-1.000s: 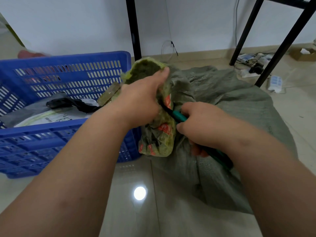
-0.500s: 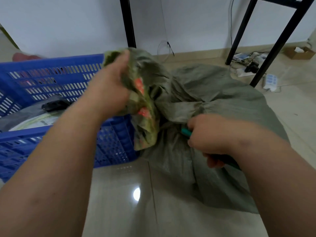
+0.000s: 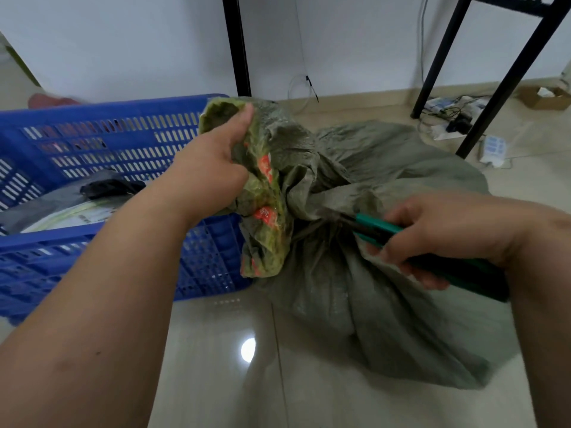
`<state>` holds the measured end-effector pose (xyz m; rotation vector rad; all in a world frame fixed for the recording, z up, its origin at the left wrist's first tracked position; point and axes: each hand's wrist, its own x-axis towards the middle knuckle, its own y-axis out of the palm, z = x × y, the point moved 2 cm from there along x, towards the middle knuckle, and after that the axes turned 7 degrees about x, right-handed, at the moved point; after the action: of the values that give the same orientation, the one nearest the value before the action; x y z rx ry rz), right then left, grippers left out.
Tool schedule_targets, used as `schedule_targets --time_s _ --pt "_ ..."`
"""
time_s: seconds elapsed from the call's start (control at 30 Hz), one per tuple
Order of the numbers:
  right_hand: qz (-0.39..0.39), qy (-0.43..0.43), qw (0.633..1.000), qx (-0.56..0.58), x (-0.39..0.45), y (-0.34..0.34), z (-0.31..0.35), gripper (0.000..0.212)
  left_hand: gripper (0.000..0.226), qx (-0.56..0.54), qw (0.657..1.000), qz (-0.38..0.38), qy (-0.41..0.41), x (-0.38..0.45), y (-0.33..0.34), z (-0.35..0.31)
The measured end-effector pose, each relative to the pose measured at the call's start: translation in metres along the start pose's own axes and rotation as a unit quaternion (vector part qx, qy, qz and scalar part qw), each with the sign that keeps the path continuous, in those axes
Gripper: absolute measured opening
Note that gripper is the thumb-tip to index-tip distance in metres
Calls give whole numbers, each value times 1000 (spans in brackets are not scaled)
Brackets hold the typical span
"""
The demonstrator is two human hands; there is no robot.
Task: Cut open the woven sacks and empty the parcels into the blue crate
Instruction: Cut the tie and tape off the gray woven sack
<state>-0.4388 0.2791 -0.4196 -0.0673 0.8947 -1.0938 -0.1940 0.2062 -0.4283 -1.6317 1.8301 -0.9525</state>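
While the sack (image 3: 386, 273) is not yet open, the step in hand looks to be the cutting of its tied neck. Nearest the camera, a glossy tiled floor (image 3: 216, 366) carries the grey-green woven sack, full and slumped to the right of centre. The right hand (image 3: 438, 233) has its fingers (image 3: 389, 251) curled shut round the green handle of a cutter (image 3: 380, 228), the dark tip of which sits right at the gathered knot where the cloth bunches. I cannot tell whether the blade has bitten the tie. The left hand (image 3: 207, 171) is clenched tight on the loose top of the sack, a yellow-green flap with red printing (image 3: 265, 211), pulling it up and leftward so that the neck stands taut.

Just left of the sack, and touching its flap, stands the blue crate (image 3: 108, 143), with a few flat parcels (image 3: 61, 208) and something dark already lying in it. Farther off are black frame legs (image 3: 238, 44), cables by the skirting and a small cardboard box (image 3: 543, 98) against the wall.

The next move, as I judge it, calls for a short firm draw of the blade through the tie, away from the left hand, with the flap kept under tension.

Against the frame half a second back, the cutter now shows far more of its handle and points into the knot, where before the right fist nearly hid it; the left hand holds the flap at much the same height.
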Motion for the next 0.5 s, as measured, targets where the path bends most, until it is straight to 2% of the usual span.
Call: schedule_targets --time_s 0.07,0.13,0.27,0.33,0.4,0.5 --pt "-25 -2 999 -28 -8 -12 3 9 90 69 998 -4 9 -2 -1 -3" --pt "-73 -46 996 -22 -15 -18 12 6 90 80 997 -9 22 -4 0 -6" --pt "-197 -168 954 153 2 -2 28 9 88 19 997 3 77 -6 2 -14" --pt "-225 -188 942 163 23 19 28 15 90 -73 991 51 98 -6 4 -18" --pt "-225 -194 938 176 41 37 25 25 88 -157 978 84 110 -7 3 -23" --pt "-149 -205 921 295 53 51 20 35 83 -217 966 80 118 -7 2 -30"
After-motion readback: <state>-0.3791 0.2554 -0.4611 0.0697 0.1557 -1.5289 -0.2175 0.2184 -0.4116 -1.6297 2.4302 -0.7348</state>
